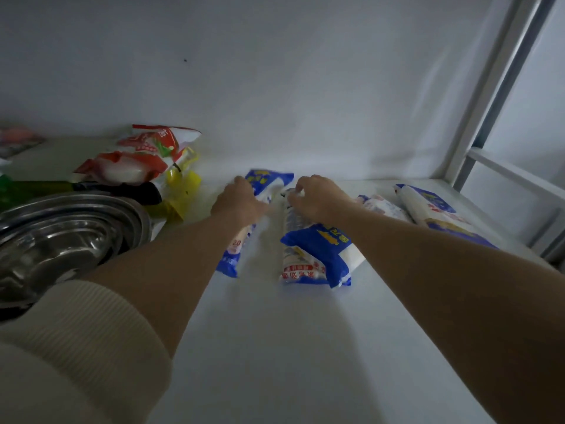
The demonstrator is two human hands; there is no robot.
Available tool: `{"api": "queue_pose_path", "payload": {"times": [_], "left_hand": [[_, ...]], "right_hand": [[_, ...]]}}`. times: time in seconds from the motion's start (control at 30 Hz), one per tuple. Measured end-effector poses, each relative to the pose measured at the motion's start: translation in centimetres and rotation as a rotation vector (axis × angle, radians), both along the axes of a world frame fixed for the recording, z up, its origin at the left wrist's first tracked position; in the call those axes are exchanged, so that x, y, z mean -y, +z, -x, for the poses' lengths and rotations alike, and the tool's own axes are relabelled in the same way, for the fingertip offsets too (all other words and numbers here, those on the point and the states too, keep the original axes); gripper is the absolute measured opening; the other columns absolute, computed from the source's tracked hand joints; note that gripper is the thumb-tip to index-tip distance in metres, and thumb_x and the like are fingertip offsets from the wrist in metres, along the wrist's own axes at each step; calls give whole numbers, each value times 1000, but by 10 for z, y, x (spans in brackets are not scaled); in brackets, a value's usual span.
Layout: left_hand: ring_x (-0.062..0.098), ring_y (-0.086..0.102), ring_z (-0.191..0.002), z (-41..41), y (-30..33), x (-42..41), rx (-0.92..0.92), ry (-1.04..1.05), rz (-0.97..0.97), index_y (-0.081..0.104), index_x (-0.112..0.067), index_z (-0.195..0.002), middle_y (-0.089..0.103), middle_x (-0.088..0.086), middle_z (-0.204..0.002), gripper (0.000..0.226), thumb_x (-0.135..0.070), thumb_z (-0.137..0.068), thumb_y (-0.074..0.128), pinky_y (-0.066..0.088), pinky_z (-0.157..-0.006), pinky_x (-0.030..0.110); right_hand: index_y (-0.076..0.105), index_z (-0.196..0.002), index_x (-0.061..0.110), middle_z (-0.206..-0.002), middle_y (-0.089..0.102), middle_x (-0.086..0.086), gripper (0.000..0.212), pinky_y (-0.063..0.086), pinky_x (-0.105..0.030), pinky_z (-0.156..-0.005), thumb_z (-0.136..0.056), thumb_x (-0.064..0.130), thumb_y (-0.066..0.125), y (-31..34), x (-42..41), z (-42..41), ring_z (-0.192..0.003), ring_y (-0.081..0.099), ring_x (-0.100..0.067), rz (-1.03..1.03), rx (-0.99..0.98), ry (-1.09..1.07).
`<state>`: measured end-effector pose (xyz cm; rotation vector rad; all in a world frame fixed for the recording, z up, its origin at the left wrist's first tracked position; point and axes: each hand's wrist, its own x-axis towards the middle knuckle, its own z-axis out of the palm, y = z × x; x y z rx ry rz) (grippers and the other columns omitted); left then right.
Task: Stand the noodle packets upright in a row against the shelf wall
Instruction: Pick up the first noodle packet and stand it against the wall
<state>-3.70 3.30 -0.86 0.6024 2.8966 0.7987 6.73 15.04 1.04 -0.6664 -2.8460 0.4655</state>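
Note:
Several blue-and-white noodle packets lie flat on the white shelf (263, 347). My left hand (240, 203) rests on the leftmost packet (269, 180), fingers curled over its far half. My right hand (318, 198) grips the far end of the middle packet (298, 258), which has a shorter blue packet (325, 244) lying across it. Two more packets lie to the right, one (383, 206) partly behind my right forearm and one (428, 206) near the shelf's right edge. The white shelf wall (275, 87) rises just behind them.
Stacked steel bowls (67, 234) sit at the left front. Behind them lie red-and-white snack bags (143, 154), a yellow bag (183, 191) and a dark bottle (76, 188). A white metal shelf post (495, 87) stands at the right.

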Motion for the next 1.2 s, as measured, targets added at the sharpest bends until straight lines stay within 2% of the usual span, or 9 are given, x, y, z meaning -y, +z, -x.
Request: {"api": "queue_pose_path", "payload": {"times": [0.07, 0.17, 0.23, 0.37, 0.53, 0.67, 0.83, 0.97, 1.2], "left_hand": [[39, 53, -121, -3, 18, -7, -34, 72, -245, 37, -5, -133, 50, 19, -133, 73, -39, -78, 71, 50, -94, 47], [37, 47, -125, -6, 44, -22, -125, 105, -491, 37, -3, -135, 46, 20, -136, 67, -27, -81, 69, 45, -98, 44], [36, 44, -126, -7, 47, -30, -134, 58, -537, 37, -7, -140, 44, 18, -136, 65, -22, -83, 65, 42, -100, 41], [29, 62, -110, 6, 36, -20, 182, -209, -627, 41, -19, -138, 61, 11, -122, 85, -10, -61, 74, 56, -88, 45], [36, 67, -96, 29, 27, -17, 480, -230, -858, 52, -6, -130, 69, 21, -109, 62, -3, -68, 53, 56, -82, 48], [44, 69, -96, 61, 32, -30, 412, -183, -1015, 61, 2, -121, 71, 28, -105, 49, -6, -73, 51, 57, -86, 54], [39, 70, -98, 105, 34, -50, 392, -21, -1090, 58, -6, -119, 72, 20, -108, 41, -15, -80, 50, 55, -87, 60], [33, 71, -94, 107, 9, -53, 318, -30, -963, 60, -9, -116, 72, 15, -106, 28, -12, -89, 55, 57, -85, 58], [28, 68, -97, 106, 9, -53, 171, 81, -756, 54, -15, -110, 68, 9, -111, 21, -25, -93, 61, 57, -87, 47]], "right_hand": [[62, -104, -4, -102, 65, -19, 49, 47, -35, -77, -91, 41, 49, 5, 12, 13, -88, 58, -28, 388, -136, -26], [60, -109, 6, -91, 63, -8, 51, 49, -34, -70, -87, 51, 53, 21, 31, 27, -75, 57, -21, 1136, -260, -32], [60, -115, 8, -83, 60, -6, 41, 49, -35, -66, -87, 39, 59, 24, 30, 36, -69, 56, -20, 1260, -383, -34], [60, -102, 11, -92, 68, -11, 14, 55, -49, -81, -89, 7, 56, 12, 10, 52, -79, 64, -29, 1250, -644, -139], [57, -118, 5, -105, 68, -18, 29, 56, -51, -85, -90, -1, 54, 20, -9, 74, -90, 66, -32, 1301, -710, -38], [56, -125, 6, -115, 67, -22, 36, 57, -52, -84, -89, 4, 57, 39, -10, 98, -95, 67, -35, 1202, -669, 41], [58, -117, 7, -106, 68, -9, 29, 55, -35, -70, -88, 9, 58, 34, -15, 118, -94, 65, -26, 893, -483, 15], [62, -107, 12, -102, 70, -6, 26, 60, -36, -70, -82, 5, 61, 4, -25, 129, -93, 68, -25, 706, -403, -98], [56, -98, 13, -87, 60, 1, 11, 54, -27, -62, -88, 9, 60, 1, -35, 124, -73, 59, -12, 753, -360, -124]]}}
